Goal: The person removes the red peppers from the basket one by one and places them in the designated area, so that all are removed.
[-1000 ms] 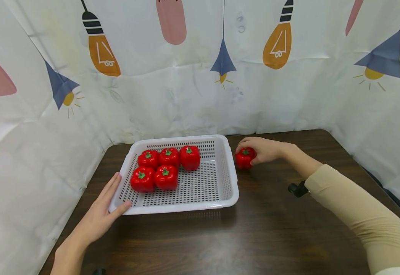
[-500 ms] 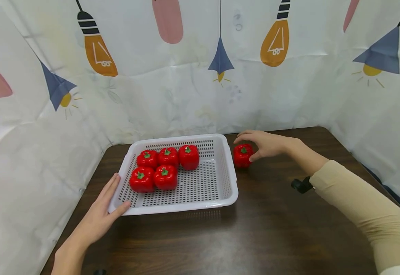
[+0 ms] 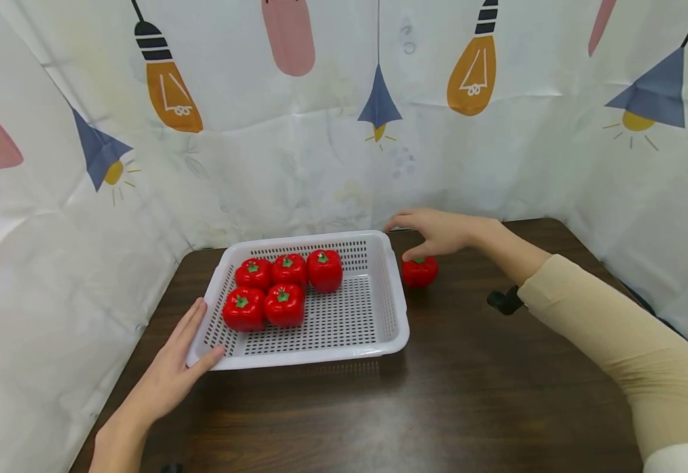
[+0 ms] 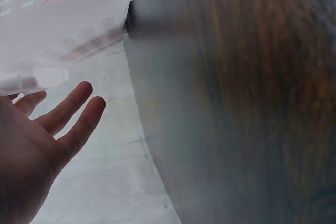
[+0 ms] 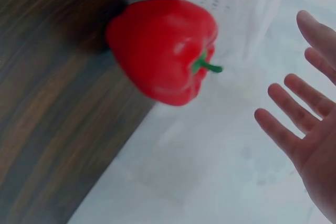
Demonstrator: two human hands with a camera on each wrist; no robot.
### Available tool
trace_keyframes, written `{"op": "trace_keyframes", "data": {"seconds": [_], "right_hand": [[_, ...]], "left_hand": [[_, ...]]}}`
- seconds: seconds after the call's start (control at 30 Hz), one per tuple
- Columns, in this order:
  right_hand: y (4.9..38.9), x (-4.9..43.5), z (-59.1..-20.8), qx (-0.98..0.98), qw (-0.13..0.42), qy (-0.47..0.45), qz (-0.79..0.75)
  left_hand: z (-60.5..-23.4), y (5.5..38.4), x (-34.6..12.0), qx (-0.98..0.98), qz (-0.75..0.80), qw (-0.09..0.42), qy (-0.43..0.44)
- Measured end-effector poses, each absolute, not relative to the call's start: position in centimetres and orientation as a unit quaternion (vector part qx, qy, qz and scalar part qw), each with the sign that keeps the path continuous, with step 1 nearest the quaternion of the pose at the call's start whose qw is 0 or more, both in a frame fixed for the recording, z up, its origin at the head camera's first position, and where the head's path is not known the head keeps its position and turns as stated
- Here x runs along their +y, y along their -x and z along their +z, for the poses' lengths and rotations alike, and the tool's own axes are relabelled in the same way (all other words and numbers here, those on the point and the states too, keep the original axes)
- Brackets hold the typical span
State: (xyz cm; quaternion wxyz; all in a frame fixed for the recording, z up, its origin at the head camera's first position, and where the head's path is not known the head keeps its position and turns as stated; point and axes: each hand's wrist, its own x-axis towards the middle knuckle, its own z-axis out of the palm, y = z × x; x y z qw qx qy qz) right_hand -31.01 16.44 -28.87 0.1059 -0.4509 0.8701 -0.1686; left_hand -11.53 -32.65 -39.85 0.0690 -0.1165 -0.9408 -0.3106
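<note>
A white perforated plastic basket (image 3: 344,355) stands on the table with several red bell peppers (image 3: 285,305) grouped in its left half. One more red bell pepper (image 3: 419,273), green-stemmed, stands on the table just outside the basket's right wall. My right hand (image 3: 441,231) hovers above and behind that pepper, fingers spread and apart from it; the right wrist view shows a gap between the fingers and the pepper (image 5: 163,51). At the basket's front left corner my left hand (image 3: 169,371) rests on the rim, its fingers straight.
The dark wooden table (image 3: 468,394) ends at a white patterned curtain (image 3: 297,171) behind and on both sides. A black strap end (image 3: 505,301) hangs at the right wrist.
My right hand has let go of the single pepper and risen up and to the left, toward the basket's back right corner. The pepper stays on the table. My left hand has not moved.
</note>
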Motion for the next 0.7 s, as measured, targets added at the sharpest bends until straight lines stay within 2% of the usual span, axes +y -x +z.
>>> {"op": "trace_keyframes", "data": {"seconds": [0.4, 0.7], "right_hand": [[31.3, 11.3, -26.9, 0.872, 0.142, 0.452, -0.123], [31.7, 8.0, -26.9, 0.868, 0.154, 0.459, -0.110]], "left_hand": [[-40.0, 11.5, -33.0, -0.939, -0.311, 0.078, 0.122], [-39.7, 11.4, -32.7, -0.940, -0.314, 0.065, 0.114]]}}
